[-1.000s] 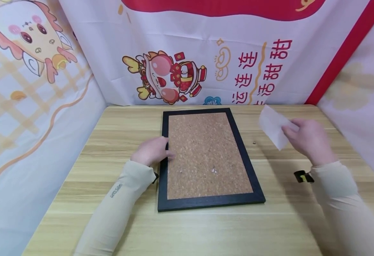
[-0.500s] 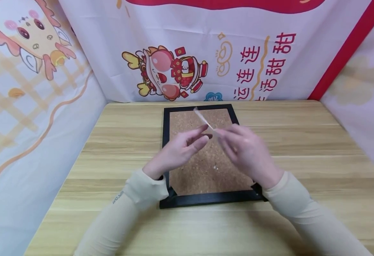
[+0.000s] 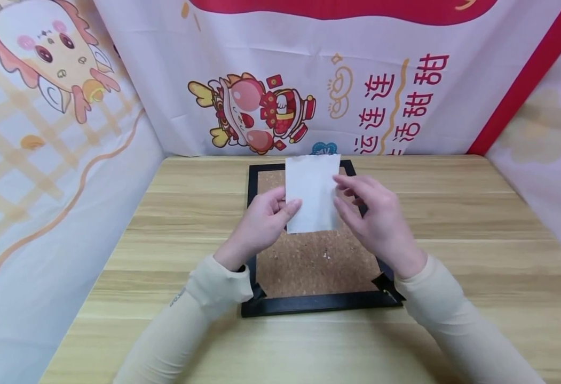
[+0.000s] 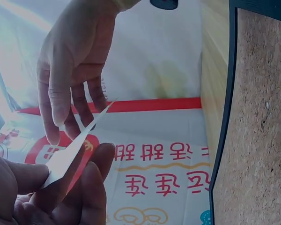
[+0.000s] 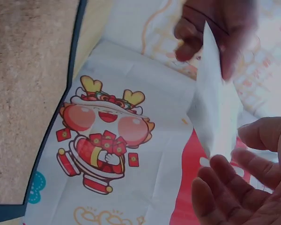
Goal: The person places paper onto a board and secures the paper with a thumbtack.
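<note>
A white sheet of paper point(image 3: 311, 193) is held up above a cork board point(image 3: 309, 272) with a black frame. My left hand point(image 3: 265, 221) pinches the sheet's left edge between thumb and fingers; the left wrist view shows the paper point(image 4: 68, 157) almost edge-on in that grip. Beside the sheet's right edge is my right hand point(image 3: 375, 218), its fingers loosely bent and spread, not closed round the paper. In the right wrist view the right hand's fingertips come very close to the sheet point(image 5: 215, 103); whether they touch it I cannot tell.
The board lies flat on a wood-grain table point(image 3: 179, 213). Small white specks point(image 3: 326, 253) show on the cork. A printed cloth point(image 3: 165, 69) with cartoon figures and red writing hangs behind the table, with more cloth at both sides.
My right hand has brought the paper from right of the board to above it. My left hand has risen from the board's left edge and taken the sheet, which is now turned face-on.
</note>
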`<state>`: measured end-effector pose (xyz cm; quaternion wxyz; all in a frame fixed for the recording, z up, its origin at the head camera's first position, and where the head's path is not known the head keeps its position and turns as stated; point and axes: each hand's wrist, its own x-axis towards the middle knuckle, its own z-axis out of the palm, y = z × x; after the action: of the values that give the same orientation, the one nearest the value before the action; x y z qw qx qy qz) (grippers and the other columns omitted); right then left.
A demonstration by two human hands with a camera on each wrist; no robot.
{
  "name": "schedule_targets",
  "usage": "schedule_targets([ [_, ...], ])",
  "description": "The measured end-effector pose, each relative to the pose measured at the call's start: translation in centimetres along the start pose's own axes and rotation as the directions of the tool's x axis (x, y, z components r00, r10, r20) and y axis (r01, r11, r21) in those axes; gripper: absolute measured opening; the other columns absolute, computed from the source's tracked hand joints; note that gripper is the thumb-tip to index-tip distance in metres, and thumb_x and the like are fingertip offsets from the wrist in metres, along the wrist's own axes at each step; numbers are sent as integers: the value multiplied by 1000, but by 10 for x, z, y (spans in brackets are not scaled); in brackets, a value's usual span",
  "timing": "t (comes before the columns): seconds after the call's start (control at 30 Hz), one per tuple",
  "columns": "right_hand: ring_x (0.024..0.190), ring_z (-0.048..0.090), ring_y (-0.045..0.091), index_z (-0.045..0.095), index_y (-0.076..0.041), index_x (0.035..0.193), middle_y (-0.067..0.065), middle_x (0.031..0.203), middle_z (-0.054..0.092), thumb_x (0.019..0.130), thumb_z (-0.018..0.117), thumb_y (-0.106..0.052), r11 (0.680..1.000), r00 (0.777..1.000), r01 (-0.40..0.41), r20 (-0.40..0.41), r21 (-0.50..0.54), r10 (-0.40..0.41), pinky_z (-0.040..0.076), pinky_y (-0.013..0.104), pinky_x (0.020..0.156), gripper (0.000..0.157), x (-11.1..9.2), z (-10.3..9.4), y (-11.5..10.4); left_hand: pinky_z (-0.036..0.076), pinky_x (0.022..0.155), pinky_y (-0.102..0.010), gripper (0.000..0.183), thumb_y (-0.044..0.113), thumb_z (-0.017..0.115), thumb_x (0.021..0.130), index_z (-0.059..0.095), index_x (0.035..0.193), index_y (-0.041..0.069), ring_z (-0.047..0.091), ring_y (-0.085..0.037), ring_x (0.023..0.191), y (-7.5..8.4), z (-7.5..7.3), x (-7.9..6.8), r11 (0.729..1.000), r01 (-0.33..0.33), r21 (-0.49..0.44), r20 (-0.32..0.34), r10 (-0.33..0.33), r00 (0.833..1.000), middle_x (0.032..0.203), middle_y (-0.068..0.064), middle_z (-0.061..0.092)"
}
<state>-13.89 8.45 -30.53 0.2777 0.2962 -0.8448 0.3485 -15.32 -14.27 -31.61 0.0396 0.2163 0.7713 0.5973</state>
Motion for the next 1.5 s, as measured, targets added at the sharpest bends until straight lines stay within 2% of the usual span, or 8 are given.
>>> schedule_targets([
  [0.2, 97, 67, 19, 58, -3, 137, 11, 118, 68, 94, 70, -12, 980, 986, -129, 124, 148, 112, 58, 36, 77, 46, 0, -1, -6, 43, 46, -26, 31, 19, 54, 104, 65, 128, 3, 52, -15, 53, 1, 7, -8, 967, -153, 206, -57, 167, 984, 94, -7, 73],
  [0.33, 92, 69, 19, 55, -2, 140, 13, 120, 68, 97, 65, -13, 959, 983, -135, 156, 250, 98, 57, 30, 78, 46, 1, 9, -11, 53, 88, -26, 52, 22, 56, 103, 42, 148, 3, 67, -16, 95, 4, 17, -12, 815, -338, 471, 101, 331, 938, 141, -12, 55],
  [0.5, 52, 53, 11, 66, 6, 122, 15, 80, 69, 98, 59, -2, 935, 982, -182, 15, 303, 187, 46, 18, 48, 26, 5, 11, -2, 22, 117, -45, 63, 26, 61, 99, 36, 151, 1, 24, -28, 147, 5, 21, -9, 661, -435, 612, 148, 444, 883, 160, -14, 26],
  [0.73, 76, 72, 16, 63, 8, 121, 22, 98, 72, 99, 60, -8, 822, 934, -358, 185, 443, 307, 59, 31, 62, 27, 12, 2, 9, 46, 97, -38, 43, 24, 63, 99, 55, 136, 4, 55, -18, 113, 5, 6, -3, 850, -234, 472, -162, 345, 924, 127, -8, 60],
  [0.83, 74, 71, 17, 65, 8, 118, 21, 95, 73, 99, 61, -9, 838, 935, -354, 191, 415, 300, 58, 29, 60, 26, 12, 1, 9, 49, 91, -38, 46, 24, 64, 99, 53, 140, 5, 57, -18, 108, 2, 5, -3, 884, -163, 437, -145, 248, 958, 126, -7, 61],
  [1.03, 58, 63, 15, 72, 6, 105, 15, 82, 72, 101, 58, -10, 923, 963, -258, 151, 286, 222, 54, 24, 52, 22, 12, 7, 2, 31, 113, -44, 82, 36, 65, 96, 21, 157, 4, 30, -27, 144, 2, 13, -5, 793, -223, 567, -19, 284, 959, 161, -12, 25],
  [1.27, 107, 67, 24, 57, -6, 139, 14, 128, 64, 105, 49, -20, 922, 918, -231, 383, 311, 101, 56, 40, 86, 38, 11, 15, -7, 54, 90, -41, 96, 36, 67, 94, -3, 159, 30, 51, -22, 127, 1, 16, -8, 911, -171, 376, 94, 146, 985, 164, 4, 13],
  [1.5, 101, 66, 19, 68, -8, 126, 8, 121, 68, 95, 67, -11, 914, 954, -241, 252, 327, 162, 57, 36, 78, 31, 18, 24, 3, 55, 82, -38, 60, 14, 57, 96, 34, 150, 3, 61, -19, 104, 2, 8, -9, 986, -27, 163, 160, 0, 987, 133, -14, 56],
])
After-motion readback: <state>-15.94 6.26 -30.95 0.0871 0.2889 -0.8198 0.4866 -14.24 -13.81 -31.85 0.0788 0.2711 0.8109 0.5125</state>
